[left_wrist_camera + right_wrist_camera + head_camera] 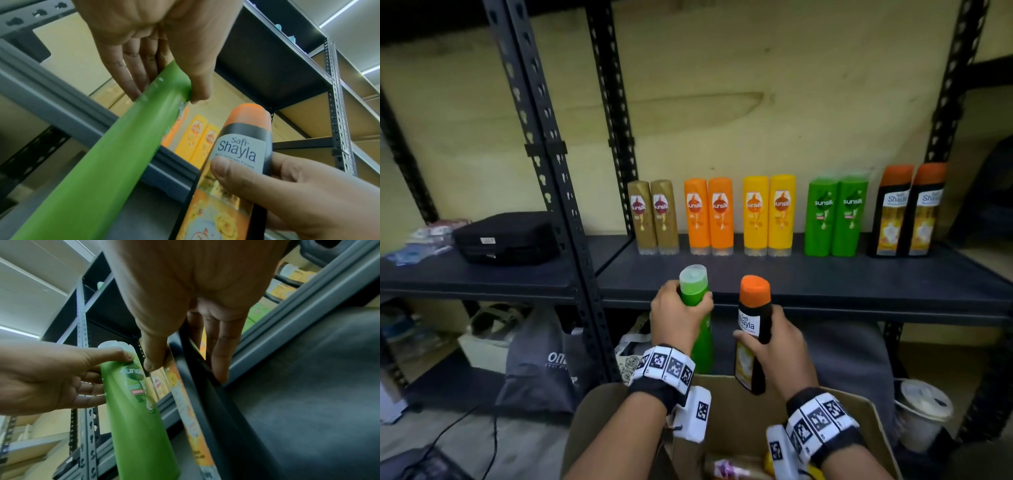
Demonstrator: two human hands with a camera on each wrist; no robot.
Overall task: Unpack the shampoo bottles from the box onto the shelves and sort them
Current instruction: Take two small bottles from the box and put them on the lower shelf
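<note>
Sitting nearest, the cardboard box (726, 404) lies open below both wrists. Above it the left hand (674, 317) has its grip wrapped round a green Sunsilk bottle (697, 308), cap up, while the right hand (779, 349) has its grip curled round a black Shayla bottle (753, 329) with an orange cap, just beside the green one. Farther off, the shelf (808, 277) carries a row of upright pairs: gold bottles (652, 217), orange bottles (709, 216), yellow bottles (768, 216), green bottles (835, 217), and black bottles (905, 210) far right.
</note>
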